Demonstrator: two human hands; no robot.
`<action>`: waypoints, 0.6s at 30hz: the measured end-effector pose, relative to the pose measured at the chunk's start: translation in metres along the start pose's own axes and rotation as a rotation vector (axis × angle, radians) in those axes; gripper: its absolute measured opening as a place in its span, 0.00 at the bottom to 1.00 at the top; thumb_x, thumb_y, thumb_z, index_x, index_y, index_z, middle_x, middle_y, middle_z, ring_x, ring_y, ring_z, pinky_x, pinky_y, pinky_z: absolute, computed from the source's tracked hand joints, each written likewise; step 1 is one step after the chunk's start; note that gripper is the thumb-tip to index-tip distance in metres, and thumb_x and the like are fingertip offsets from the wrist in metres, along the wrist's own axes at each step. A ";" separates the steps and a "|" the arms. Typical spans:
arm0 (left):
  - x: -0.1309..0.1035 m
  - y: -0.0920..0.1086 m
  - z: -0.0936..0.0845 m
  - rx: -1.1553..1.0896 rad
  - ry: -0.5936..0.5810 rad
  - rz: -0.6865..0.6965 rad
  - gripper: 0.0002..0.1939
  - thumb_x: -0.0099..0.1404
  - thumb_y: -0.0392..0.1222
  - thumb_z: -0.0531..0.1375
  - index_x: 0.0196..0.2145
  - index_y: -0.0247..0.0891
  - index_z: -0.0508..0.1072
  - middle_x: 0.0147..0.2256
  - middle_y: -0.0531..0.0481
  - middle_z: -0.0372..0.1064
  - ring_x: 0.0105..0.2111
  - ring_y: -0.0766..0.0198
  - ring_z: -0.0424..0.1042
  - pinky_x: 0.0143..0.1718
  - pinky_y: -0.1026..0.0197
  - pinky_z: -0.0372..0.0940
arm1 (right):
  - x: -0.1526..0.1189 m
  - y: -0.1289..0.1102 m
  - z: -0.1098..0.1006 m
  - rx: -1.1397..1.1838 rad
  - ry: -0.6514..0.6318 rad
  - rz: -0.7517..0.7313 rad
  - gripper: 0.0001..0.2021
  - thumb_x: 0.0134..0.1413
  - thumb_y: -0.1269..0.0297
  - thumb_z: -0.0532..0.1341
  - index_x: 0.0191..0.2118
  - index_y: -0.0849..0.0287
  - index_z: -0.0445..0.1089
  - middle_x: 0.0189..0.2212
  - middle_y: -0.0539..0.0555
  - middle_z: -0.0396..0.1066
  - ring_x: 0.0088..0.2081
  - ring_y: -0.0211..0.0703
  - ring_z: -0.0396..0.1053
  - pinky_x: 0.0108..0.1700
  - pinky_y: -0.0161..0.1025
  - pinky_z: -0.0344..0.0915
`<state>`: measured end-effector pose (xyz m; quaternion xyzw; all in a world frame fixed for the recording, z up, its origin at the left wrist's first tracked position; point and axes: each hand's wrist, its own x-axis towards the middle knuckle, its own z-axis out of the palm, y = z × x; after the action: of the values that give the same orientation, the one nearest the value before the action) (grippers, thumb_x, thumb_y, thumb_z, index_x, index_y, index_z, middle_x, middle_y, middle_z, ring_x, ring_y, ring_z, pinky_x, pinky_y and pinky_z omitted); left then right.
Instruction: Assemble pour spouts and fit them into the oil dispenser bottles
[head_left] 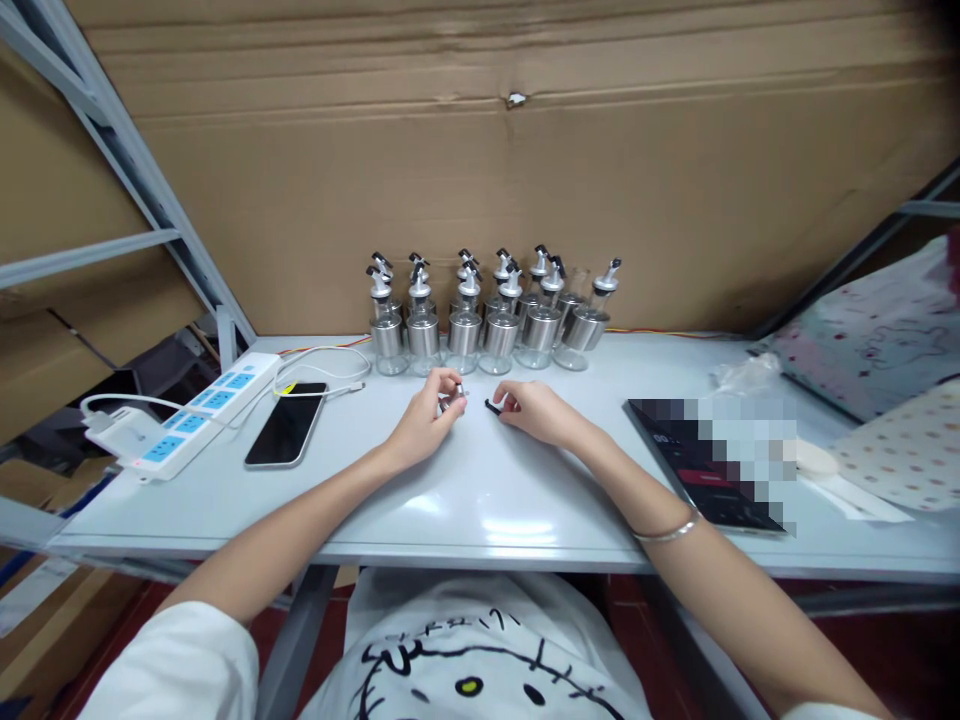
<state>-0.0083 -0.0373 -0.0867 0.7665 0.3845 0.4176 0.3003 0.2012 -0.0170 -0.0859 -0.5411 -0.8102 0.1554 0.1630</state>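
Observation:
My left hand [433,415] is closed around a small silver metal piece [452,400], mostly covered by the fingers. To its right, my right hand [529,410] pinches a small black piece [493,407] between thumb and fingers. The two hands are apart, just above the middle of the white table. Behind them stand several glass bottles with steel sleeves [464,335] in two rows. Most carry silver pourer tops with black flip caps [469,275]. One back-row bottle near the right end [578,285] shows a bare glass neck.
On the left of the table [480,520] lie a white power strip [214,405], a charging cable [330,352] and a phone [289,428]. To the right are a tablet [694,470], clear plastic wrap [746,372] and a dotted cloth [904,450]. Cardboard [480,180] stands behind.

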 end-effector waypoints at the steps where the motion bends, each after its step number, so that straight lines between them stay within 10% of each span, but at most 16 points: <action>1: 0.000 0.000 0.001 -0.041 -0.005 -0.035 0.14 0.63 0.40 0.54 0.46 0.39 0.58 0.34 0.53 0.64 0.34 0.67 0.67 0.30 0.66 0.58 | 0.000 0.000 0.001 0.009 0.006 0.024 0.14 0.46 0.76 0.60 0.41 0.61 0.71 0.29 0.53 0.75 0.30 0.41 0.70 0.34 0.33 0.59; 18: 0.003 -0.004 0.002 -0.313 0.025 -0.187 0.15 0.55 0.42 0.63 0.39 0.34 0.68 0.38 0.45 0.74 0.33 0.66 0.72 0.35 0.63 0.63 | 0.003 -0.005 0.005 -0.065 0.057 0.133 0.07 0.50 0.70 0.60 0.35 0.62 0.75 0.32 0.58 0.77 0.34 0.45 0.72 0.36 0.36 0.61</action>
<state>-0.0064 -0.0328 -0.0894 0.6660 0.3884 0.4521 0.4486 0.1940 -0.0168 -0.0880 -0.6029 -0.7723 0.1239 0.1576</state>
